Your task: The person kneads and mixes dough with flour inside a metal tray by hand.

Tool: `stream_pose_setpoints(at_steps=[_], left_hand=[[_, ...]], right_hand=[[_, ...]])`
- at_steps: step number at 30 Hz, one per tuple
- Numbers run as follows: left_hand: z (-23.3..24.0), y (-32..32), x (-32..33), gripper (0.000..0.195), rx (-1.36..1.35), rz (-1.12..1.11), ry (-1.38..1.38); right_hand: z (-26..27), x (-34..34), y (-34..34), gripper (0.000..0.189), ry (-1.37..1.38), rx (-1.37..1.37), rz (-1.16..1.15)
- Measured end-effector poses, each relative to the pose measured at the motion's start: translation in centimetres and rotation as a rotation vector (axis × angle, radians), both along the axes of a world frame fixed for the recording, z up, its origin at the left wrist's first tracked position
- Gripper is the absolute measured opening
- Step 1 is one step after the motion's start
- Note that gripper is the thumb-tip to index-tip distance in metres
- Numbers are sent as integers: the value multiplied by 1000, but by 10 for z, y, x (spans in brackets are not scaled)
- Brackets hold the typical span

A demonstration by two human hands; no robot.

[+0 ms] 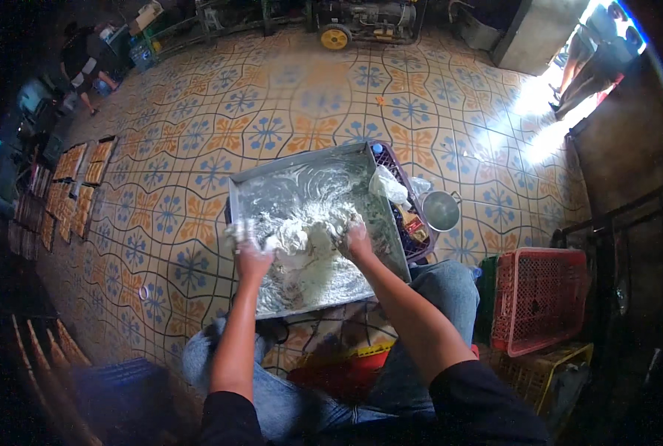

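A large square metal tray [309, 164] with raised walls lies before me, smeared with flour and wet white dough. My left hand [249, 240], blurred and coated white, is at the tray's left side, with some dough about its fingers. My right hand [355, 237] is in the sticky dough [303, 231] right of the middle; its fingertips are hidden by the mixture. Whether either hand grips a lump cannot be told. Against the tray's right wall a purple plastic crate [423, 245] holds a white plastic bag [388, 184], a brush [408, 214] and a blue-capped bottle [377, 149].
A metal pot [441, 211] stands on the tiled floor right of the crate. Red [540, 301] and yellow [532, 373] plastic crates are at my right. Trays of baked goods [64, 195] lie far left. People are at the far left and by the bright doorway.
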State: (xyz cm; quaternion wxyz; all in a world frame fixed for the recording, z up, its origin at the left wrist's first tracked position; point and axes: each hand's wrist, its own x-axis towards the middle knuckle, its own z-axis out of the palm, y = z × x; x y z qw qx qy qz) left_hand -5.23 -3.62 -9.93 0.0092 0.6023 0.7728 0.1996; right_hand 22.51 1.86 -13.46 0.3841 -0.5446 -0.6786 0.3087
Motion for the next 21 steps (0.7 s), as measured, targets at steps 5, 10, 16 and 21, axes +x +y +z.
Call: stream_pose_setpoints(at_steps=[5, 10, 16, 21], left_hand=[[-56, 18, 59, 64, -97, -347, 215], [-69, 23, 80, 52, -76, -163, 20], [-87, 21, 56, 63, -71, -74, 112], [-68, 66, 102, 61, -31, -202, -13]], right_hand=[[-33, -46, 19, 45, -133, 202, 294], [-96, -63, 0, 18, 3, 77, -104], [-96, -88, -8, 45, 624, -381, -58], [-134, -19, 36, 45, 378, -152, -103]])
